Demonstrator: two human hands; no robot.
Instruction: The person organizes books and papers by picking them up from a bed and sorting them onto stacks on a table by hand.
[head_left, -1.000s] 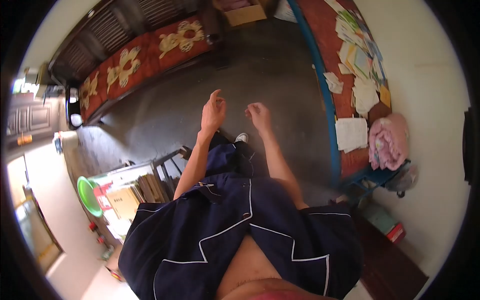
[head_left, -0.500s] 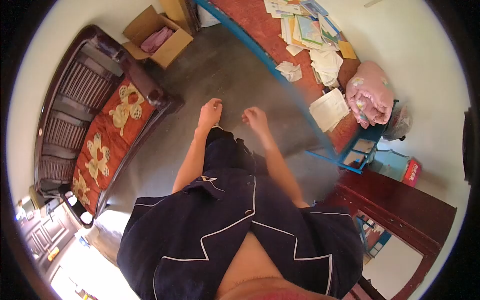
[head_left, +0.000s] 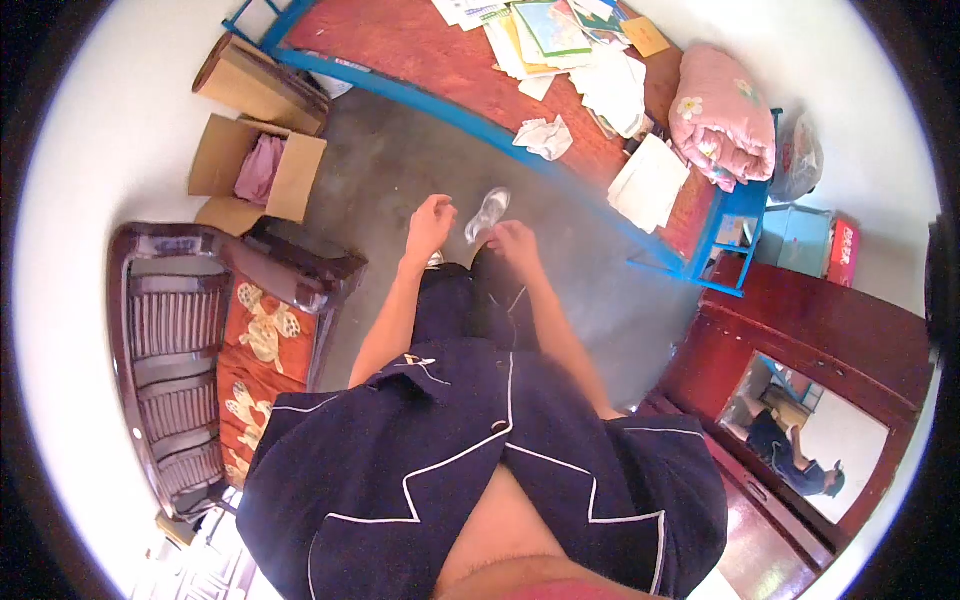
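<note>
Both my hands hang in front of my dark shirt above the grey floor (head_left: 375, 170), apart from each other. My left hand (head_left: 430, 225) has its fingers loosely curled, touching nothing I can see. My right hand (head_left: 514, 246) is also loosely curled, beside a light shoe (head_left: 488, 215) on my foot. Whether anything small sits inside the curled fingers does not show. Beyond them stands a blue-framed bed (head_left: 400, 95) with a red surface, bearing scattered papers (head_left: 610, 90), crumpled white paper (head_left: 545, 138) and a rolled pink quilt (head_left: 722, 115).
An open cardboard box (head_left: 297, 178) with pink cloth is at the left, above a dark wooden sofa (head_left: 175, 310) with orange cushions. At the right are a dark red cabinet (head_left: 810, 330) with a mirror and a red box (head_left: 843, 252).
The view has turned to the right: the bed now spans the top, the sofa has shifted down and left, and the cabinet mirror has come into view. My feet have stepped.
</note>
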